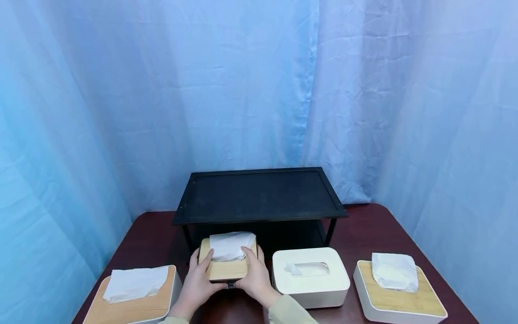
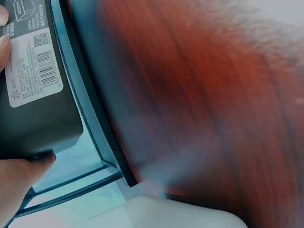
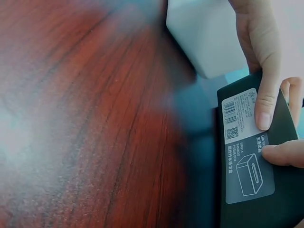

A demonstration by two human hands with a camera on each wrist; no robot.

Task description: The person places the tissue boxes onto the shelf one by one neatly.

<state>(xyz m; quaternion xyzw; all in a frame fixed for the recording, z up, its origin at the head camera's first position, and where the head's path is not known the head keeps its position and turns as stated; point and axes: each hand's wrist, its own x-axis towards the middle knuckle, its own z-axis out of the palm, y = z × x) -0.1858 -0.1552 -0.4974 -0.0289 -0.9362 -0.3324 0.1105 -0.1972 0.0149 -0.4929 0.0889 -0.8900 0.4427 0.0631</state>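
Observation:
Both hands hold a black-bodied tissue box with a light wooden lid [image 1: 226, 272], close to the front of a black two-tier rack [image 1: 261, 194]. A white tissue [image 1: 227, 247] sticks up from its slot. My left hand [image 1: 194, 285] grips the left side, my right hand [image 1: 256, 280] the right, with fingers over the lid edges and thumbs at the near face. In the right wrist view, the thumbs press near a printed label [image 3: 249, 173] on the box. The left wrist view shows its black end [image 2: 40, 126] and a barcode sticker [image 2: 35, 69].
A white tissue box [image 1: 307, 288] stands just right of my right hand. Tissue boxes with wooden lids sit at the far left [image 1: 133, 309] and far right [image 1: 390, 302]. Everything is on a dark red table [image 1: 366, 225] with blue curtains [image 1: 251, 90] behind it.

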